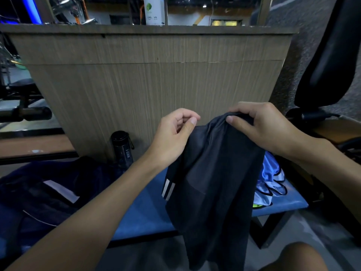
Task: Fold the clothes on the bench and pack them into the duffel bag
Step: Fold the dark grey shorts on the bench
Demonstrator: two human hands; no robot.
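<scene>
Wood-grain panel backs a blue padded tabletop. A person faces it with both hands raised. The right hand grips the bunched top edge of a dark garment, thumb in front and fingers curled over. The garment hangs in the air above the tabletop's front edge and drapes down past it; white stripes show on its left side. The left hand is curled, thumb against forefinger, just beside the garment's upper left edge; cannot tell if it pinches cloth. The navy duffel bag sits at the tabletop's left end. A black bottle stands upright behind it against the panel. A light blue garment lies crumpled at the right end.
</scene>
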